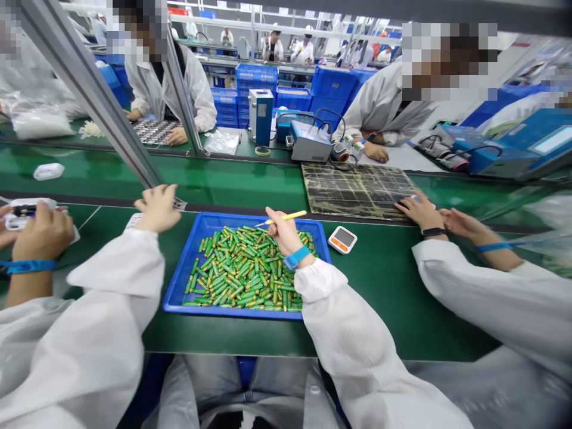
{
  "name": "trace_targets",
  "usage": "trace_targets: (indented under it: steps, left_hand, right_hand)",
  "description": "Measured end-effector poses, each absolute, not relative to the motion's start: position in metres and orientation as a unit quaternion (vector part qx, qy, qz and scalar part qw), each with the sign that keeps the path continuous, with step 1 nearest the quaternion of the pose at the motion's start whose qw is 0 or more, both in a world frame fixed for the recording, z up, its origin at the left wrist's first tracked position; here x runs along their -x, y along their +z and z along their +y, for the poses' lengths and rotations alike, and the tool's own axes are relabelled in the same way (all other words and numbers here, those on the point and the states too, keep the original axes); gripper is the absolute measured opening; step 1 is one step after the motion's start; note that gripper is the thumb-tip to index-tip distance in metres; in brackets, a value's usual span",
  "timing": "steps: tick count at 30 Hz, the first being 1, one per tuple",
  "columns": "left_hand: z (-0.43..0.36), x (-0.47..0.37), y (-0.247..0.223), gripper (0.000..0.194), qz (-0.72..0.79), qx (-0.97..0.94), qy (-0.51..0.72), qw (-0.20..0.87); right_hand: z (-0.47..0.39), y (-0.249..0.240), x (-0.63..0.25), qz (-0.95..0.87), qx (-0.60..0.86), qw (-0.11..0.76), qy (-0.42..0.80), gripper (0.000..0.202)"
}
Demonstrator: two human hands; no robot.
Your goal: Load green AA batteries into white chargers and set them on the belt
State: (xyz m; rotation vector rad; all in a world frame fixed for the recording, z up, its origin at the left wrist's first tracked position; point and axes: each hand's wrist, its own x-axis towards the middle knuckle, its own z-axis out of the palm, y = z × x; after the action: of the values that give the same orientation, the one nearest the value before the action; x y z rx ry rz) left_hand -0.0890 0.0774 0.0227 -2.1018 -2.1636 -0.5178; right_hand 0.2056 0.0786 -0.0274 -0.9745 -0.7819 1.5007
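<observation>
A blue tray (179,286) full of green and gold batteries (245,268) lies on the green table in front of me. Over its back right part, my right hand (283,232) is closed round a yellow pen-like tool (292,215), its thin tip pointing left. My left hand (157,208) is raised left of the tray with its fingers spread, above a white object (133,223) that it partly covers. Right of the tray lies a white device with a grey screen and orange buttons (342,239).
A co-worker's hands hold a white casing (18,221) at the left. Another person's hand (420,211) touches a dark streaked board (357,189) at the right. A metal post (93,89) slants down near my left hand. A white part (49,171) lies on the green belt.
</observation>
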Motion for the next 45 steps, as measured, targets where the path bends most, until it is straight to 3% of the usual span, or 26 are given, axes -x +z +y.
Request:
trace_targets:
  steps: [3, 5, 7, 9, 12, 16, 20, 23, 24, 26, 29, 31, 35, 39, 45]
  left_hand:
    - [0.085, 0.001, 0.016, 0.064, -0.673, 0.707, -0.205, 0.073]
    - [0.081, -0.047, 0.001, 0.063, -0.618, 0.734, -0.268, 0.083]
    - [0.075, -0.073, -0.015, 0.061, -0.541, 0.798, -0.257, 0.068]
    - [0.069, -0.077, -0.029, 0.059, -0.497, 0.832, -0.24, 0.053]
    - [0.068, -0.06, -0.036, 0.05, -0.552, 0.784, -0.285, 0.019]
    - [0.075, -0.044, -0.028, 0.039, -0.62, 0.699, -0.354, -0.038]
    - [0.077, -0.045, -0.023, 0.04, -0.608, 0.699, -0.371, -0.067]
    - [0.072, -0.049, -0.025, 0.043, -0.558, 0.734, -0.373, -0.1]
    - [0.07, -0.051, -0.026, 0.047, -0.54, 0.747, -0.371, -0.115]
    - [0.065, -0.056, -0.028, 0.06, -0.513, 0.761, -0.366, -0.157]
    - [0.06, -0.065, -0.03, 0.08, -0.499, 0.752, -0.364, -0.23]
    - [0.058, -0.071, -0.03, 0.085, -0.509, 0.733, -0.37, -0.259]
    - [0.057, -0.076, -0.028, 0.085, -0.539, 0.699, -0.381, -0.277]
    - [0.054, -0.077, -0.027, 0.104, -0.515, 0.665, -0.429, -0.329]
    - [0.05, -0.077, -0.021, 0.085, -0.464, 0.681, -0.456, -0.336]
  right_hand:
    - [0.085, -0.024, -0.223, -0.452, 0.444, 0.635, 0.442, 0.03]
    - [0.088, -0.019, -0.249, -0.508, 0.486, 0.643, 0.303, 0.029]
    - [0.09, -0.016, -0.282, -0.52, 0.591, 0.598, 0.151, 0.028]
    - [0.09, -0.017, -0.313, -0.46, 0.733, 0.498, 0.049, 0.022]
    - [0.091, -0.029, -0.344, -0.369, 0.857, 0.349, 0.087, 0.009]
    - [0.095, -0.048, -0.353, -0.356, 0.871, 0.299, 0.157, 0.024]
    - [0.095, -0.041, -0.346, -0.38, 0.852, 0.345, 0.108, 0.02]
    - [0.093, -0.023, -0.325, -0.419, 0.746, 0.516, 0.056, 0.019]
    - [0.092, -0.017, -0.313, -0.424, 0.69, 0.58, 0.089, 0.02]
    - [0.089, -0.011, -0.285, -0.415, 0.576, 0.649, 0.273, 0.021]
    - [0.082, -0.015, -0.24, -0.346, 0.415, 0.573, 0.616, 0.018]
    - [0.078, -0.022, -0.219, -0.278, 0.351, 0.535, 0.716, 0.015]
    - [0.073, -0.034, -0.208, -0.198, 0.314, 0.54, 0.755, 0.012]
    - [0.068, -0.028, -0.217, -0.195, 0.298, 0.535, 0.766, 0.01]
    - [0.061, -0.013, -0.219, -0.221, 0.358, 0.558, 0.715, 0.013]
